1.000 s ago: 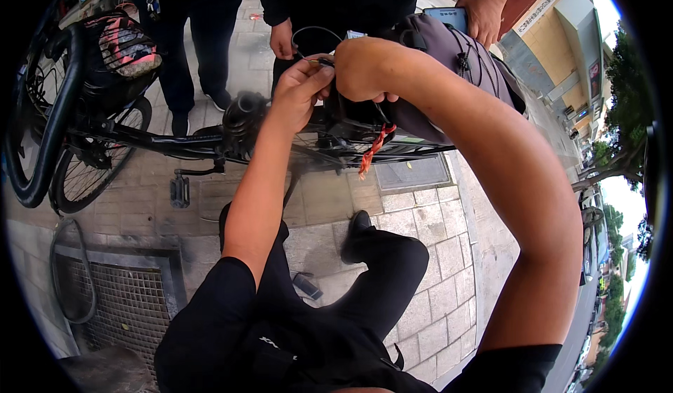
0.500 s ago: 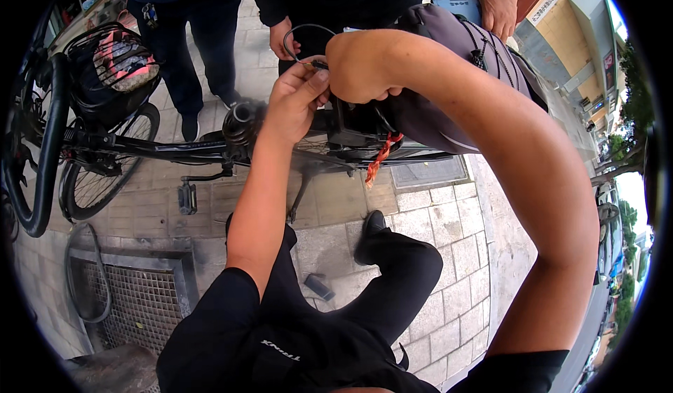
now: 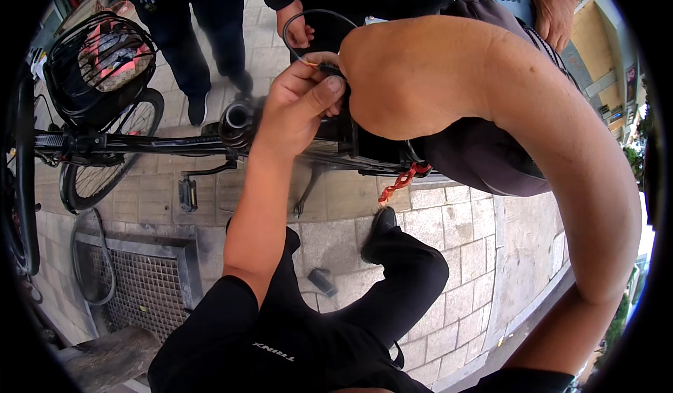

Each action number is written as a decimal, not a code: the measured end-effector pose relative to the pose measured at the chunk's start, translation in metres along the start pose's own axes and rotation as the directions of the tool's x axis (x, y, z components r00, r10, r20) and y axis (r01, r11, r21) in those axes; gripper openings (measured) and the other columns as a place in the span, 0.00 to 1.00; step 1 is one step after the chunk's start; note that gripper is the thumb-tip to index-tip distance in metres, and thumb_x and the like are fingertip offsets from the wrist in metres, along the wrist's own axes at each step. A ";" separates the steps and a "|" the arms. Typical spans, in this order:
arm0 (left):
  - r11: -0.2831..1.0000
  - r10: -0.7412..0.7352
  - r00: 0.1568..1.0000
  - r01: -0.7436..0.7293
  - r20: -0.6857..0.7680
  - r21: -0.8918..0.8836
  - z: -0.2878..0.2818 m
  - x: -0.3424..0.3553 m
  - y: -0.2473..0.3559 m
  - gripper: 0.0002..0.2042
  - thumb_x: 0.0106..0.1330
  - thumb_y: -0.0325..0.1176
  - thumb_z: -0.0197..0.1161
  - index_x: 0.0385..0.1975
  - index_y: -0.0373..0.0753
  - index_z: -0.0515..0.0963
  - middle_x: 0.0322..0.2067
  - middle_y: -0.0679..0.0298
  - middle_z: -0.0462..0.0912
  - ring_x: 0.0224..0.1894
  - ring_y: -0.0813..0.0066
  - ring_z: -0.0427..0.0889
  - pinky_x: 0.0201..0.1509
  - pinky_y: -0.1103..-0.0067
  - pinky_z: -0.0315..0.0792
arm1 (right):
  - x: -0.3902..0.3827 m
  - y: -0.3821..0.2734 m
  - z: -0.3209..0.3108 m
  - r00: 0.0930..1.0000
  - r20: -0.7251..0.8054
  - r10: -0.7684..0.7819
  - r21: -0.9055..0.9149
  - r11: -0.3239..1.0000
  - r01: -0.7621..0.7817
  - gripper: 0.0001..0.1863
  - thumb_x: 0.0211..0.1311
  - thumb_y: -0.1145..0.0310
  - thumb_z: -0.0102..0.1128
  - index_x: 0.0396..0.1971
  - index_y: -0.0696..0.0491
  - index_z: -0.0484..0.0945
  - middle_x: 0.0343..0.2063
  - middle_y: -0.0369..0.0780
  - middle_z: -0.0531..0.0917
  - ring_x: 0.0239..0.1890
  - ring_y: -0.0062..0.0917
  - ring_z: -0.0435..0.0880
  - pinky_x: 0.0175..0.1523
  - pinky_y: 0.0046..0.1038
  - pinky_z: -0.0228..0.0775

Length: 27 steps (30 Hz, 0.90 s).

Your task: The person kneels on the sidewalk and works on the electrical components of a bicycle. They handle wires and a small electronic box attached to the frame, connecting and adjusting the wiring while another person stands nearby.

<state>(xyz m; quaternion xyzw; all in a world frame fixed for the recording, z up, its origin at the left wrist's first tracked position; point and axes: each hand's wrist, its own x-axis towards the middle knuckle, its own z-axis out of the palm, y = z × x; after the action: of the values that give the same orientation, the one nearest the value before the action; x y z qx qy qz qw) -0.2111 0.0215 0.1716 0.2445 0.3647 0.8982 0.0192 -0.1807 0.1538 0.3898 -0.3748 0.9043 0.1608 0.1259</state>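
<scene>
My left hand is closed, thumb against the fingers, on the dark end of a thin black cable. The cable loops up over the hand, and a bit of orange-yellow wire shows near its end. Close by on the right, my right hand is bent over at the wrist beside that cable end; its fingers are hidden behind the hand and wrist. Below both hands lies a black bicycle, with an open round tube end left of my left wrist. A red braided cord hangs at its rear.
A grey bag sits under my right forearm. Two people stand opposite; one rests a hand by a blue flat object. A loaded basket is at the left. A metal grate and a small dark object lie on the paving.
My right wrist and forearm have risen and turned, hiding the fingers that partly showed before. My left hand keeps its hold on the cable end. The view has shifted slightly.
</scene>
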 end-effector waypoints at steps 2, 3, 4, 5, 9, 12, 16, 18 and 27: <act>1.000 0.022 0.999 -0.022 0.028 0.005 0.004 -0.003 0.007 0.21 0.68 0.27 0.74 0.59 0.34 0.78 0.36 0.68 0.83 0.35 0.83 0.78 0.41 0.84 0.74 | 0.003 0.009 0.000 0.982 0.053 -0.180 -0.127 0.975 0.185 0.13 0.60 0.70 0.60 0.20 0.61 0.83 0.22 0.47 0.85 0.27 0.39 0.86 0.32 0.38 0.78; 0.999 0.032 0.999 -0.032 0.043 0.005 0.006 -0.004 0.010 0.23 0.66 0.27 0.75 0.60 0.34 0.77 0.36 0.68 0.82 0.35 0.83 0.78 0.42 0.85 0.74 | 0.004 0.010 -0.001 0.972 0.084 -0.220 -0.168 0.958 0.232 0.13 0.60 0.69 0.61 0.20 0.61 0.84 0.23 0.46 0.85 0.27 0.38 0.87 0.33 0.38 0.78; 0.998 0.049 0.995 -0.052 0.086 0.031 0.008 -0.004 0.014 0.25 0.64 0.25 0.76 0.61 0.34 0.77 0.36 0.68 0.82 0.35 0.83 0.78 0.42 0.85 0.74 | 0.005 0.011 -0.004 0.959 0.116 -0.258 -0.209 0.938 0.278 0.12 0.59 0.69 0.61 0.20 0.60 0.84 0.23 0.46 0.85 0.28 0.37 0.87 0.33 0.38 0.78; 0.996 0.064 0.990 -0.072 0.130 0.055 0.009 -0.005 0.018 0.27 0.62 0.24 0.77 0.61 0.34 0.76 0.36 0.69 0.82 0.35 0.84 0.78 0.42 0.86 0.74 | 0.004 0.009 -0.007 0.957 0.146 -0.252 -0.232 0.931 0.281 0.12 0.59 0.69 0.61 0.20 0.59 0.85 0.23 0.45 0.86 0.28 0.37 0.87 0.33 0.37 0.78; 0.956 0.102 0.974 -0.152 0.202 0.252 0.006 -0.007 0.019 0.29 0.58 0.21 0.79 0.60 0.34 0.75 0.35 0.70 0.80 0.35 0.85 0.77 0.40 0.87 0.72 | 0.006 0.016 -0.002 0.924 0.132 -0.359 -0.304 0.873 0.382 0.12 0.59 0.68 0.62 0.20 0.58 0.86 0.23 0.44 0.86 0.28 0.36 0.86 0.35 0.36 0.79; 0.913 0.103 0.978 -0.165 0.181 0.372 0.011 -0.008 0.021 0.27 0.59 0.20 0.78 0.58 0.35 0.76 0.34 0.72 0.80 0.34 0.87 0.77 0.38 0.87 0.71 | 0.010 0.021 0.000 0.889 0.139 -0.436 -0.305 0.835 0.458 0.12 0.59 0.69 0.62 0.20 0.57 0.86 0.23 0.43 0.86 0.28 0.35 0.85 0.37 0.35 0.79; 0.907 0.118 0.983 -0.163 0.138 0.387 0.017 -0.009 0.021 0.22 0.62 0.20 0.76 0.55 0.36 0.77 0.32 0.73 0.80 0.33 0.88 0.76 0.37 0.87 0.70 | 0.003 0.016 0.002 0.937 0.026 -0.349 -0.286 0.895 0.341 0.12 0.60 0.69 0.62 0.21 0.58 0.87 0.21 0.43 0.85 0.27 0.34 0.85 0.38 0.34 0.78; 0.910 0.118 0.986 -0.155 0.117 0.385 0.017 -0.007 0.013 0.20 0.64 0.20 0.74 0.54 0.36 0.77 0.32 0.73 0.81 0.33 0.88 0.77 0.38 0.87 0.70 | -0.006 0.005 -0.011 0.994 0.013 -0.113 -0.152 0.982 0.113 0.12 0.61 0.70 0.60 0.23 0.58 0.87 0.20 0.43 0.85 0.26 0.33 0.86 0.35 0.33 0.78; 0.953 0.108 0.984 -0.142 0.138 0.268 0.003 -0.003 0.017 0.14 0.70 0.26 0.72 0.52 0.35 0.78 0.37 0.68 0.85 0.37 0.87 0.81 0.43 0.87 0.74 | -0.075 -0.059 -0.021 0.946 -0.205 0.250 0.242 0.950 -0.198 0.12 0.66 0.74 0.58 0.44 0.59 0.86 0.22 0.43 0.85 0.22 0.33 0.87 0.29 0.33 0.76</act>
<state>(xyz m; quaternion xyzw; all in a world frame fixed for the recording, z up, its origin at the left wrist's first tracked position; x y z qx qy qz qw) -0.2050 0.0101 0.1833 0.3219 0.4686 0.8211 -0.0500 -0.0888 0.1546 0.4234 -0.2692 0.9618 0.0289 0.0399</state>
